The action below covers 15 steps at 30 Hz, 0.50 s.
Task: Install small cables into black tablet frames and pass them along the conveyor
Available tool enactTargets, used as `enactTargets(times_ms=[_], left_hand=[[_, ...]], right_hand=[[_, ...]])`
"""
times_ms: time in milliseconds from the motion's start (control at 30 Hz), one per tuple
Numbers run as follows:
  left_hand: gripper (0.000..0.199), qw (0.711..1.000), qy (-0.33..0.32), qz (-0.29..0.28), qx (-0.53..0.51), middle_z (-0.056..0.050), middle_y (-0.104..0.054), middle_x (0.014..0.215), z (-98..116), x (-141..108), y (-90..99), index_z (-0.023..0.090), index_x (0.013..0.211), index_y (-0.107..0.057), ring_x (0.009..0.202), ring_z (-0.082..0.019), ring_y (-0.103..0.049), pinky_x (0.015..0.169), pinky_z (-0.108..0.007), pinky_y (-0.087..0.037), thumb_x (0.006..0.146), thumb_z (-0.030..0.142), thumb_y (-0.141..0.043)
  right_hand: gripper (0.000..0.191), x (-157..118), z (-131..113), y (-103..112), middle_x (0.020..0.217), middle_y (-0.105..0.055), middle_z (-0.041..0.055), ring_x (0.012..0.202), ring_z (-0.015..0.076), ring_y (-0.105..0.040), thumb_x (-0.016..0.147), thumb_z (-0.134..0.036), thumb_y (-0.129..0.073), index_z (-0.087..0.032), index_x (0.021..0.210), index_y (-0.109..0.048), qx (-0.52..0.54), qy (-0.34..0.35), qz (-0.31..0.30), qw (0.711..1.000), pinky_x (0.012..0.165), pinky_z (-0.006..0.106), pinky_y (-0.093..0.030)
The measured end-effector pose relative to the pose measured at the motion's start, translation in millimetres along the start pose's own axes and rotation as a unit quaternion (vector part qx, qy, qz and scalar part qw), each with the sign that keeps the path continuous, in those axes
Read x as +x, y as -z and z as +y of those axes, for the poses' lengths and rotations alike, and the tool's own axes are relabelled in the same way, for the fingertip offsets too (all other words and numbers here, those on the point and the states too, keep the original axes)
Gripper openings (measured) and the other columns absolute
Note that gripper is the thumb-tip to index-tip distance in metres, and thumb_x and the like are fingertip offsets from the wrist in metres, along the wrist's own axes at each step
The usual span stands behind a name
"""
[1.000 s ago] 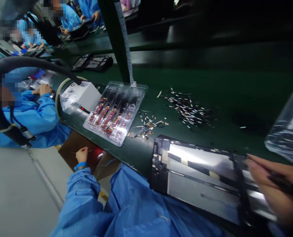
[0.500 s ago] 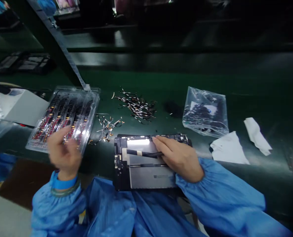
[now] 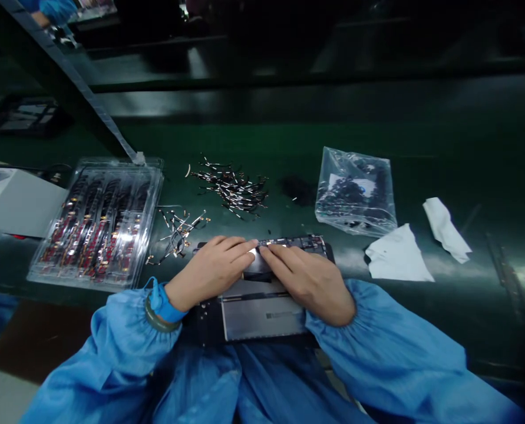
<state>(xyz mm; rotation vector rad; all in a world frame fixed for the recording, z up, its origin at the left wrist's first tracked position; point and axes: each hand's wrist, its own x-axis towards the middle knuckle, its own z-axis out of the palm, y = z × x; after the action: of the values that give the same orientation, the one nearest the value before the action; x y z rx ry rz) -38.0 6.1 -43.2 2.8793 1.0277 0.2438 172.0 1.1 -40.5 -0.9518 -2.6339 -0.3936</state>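
Head view, left hand (image 3: 213, 270), right hand (image 3: 310, 281) on device (image 3: 260, 319)

Yep, you've got two hands (image 3: 213, 266) (image 3: 310, 281) on one device (image 3: 264, 318). Also two cable piles (image 3: 235, 189) (image 3: 177, 232), two white scraps (image 3: 398, 256) (image 3: 446, 229), one clear bag (image 3: 355, 191).

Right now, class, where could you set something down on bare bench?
Bare bench lies beyond the rightmost white paper, right of the plastic bag. It is crowded behind and left of the open device, with loose cables and the clear tray.
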Motion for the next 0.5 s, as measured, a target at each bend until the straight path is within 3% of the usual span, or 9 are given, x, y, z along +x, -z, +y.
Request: enactTargets(times_ms=[267,500], left_hand=[[0.037,1.000,0.003,0.009,-0.006,-0.008,-0.057,0.128,0,0,-1.3,0.015,0.126,-0.048,0.113,-0.022,-0.051,0.088,-0.035,-0.043,0.089,0.014,-0.045],[0.035,0.999,-0.010,0.013,0.034,-0.007,-0.057,0.128,1,0,-2.8,0.014,0.123,-0.051,0.110,-0.023,-0.052,0.083,-0.036,-0.044,0.089,0.013,-0.046]], right_hand=[[0.032,-24,7,14,0.102,-0.068,0.0090,0.076,0.0156,-0.059,0.091,-0.006,-0.037,-0.012,0.113,-0.060,0.005,-0.025,-0.039,0.999,0.061,0.027,-0.043],[0.025,-31,13,7,0.099,-0.069,0.0085,0.074,0.0149,-0.058,0.090,-0.007,-0.045,-0.013,0.107,-0.063,-0.033,-0.054,-0.003,0.998,0.062,0.027,-0.041]])
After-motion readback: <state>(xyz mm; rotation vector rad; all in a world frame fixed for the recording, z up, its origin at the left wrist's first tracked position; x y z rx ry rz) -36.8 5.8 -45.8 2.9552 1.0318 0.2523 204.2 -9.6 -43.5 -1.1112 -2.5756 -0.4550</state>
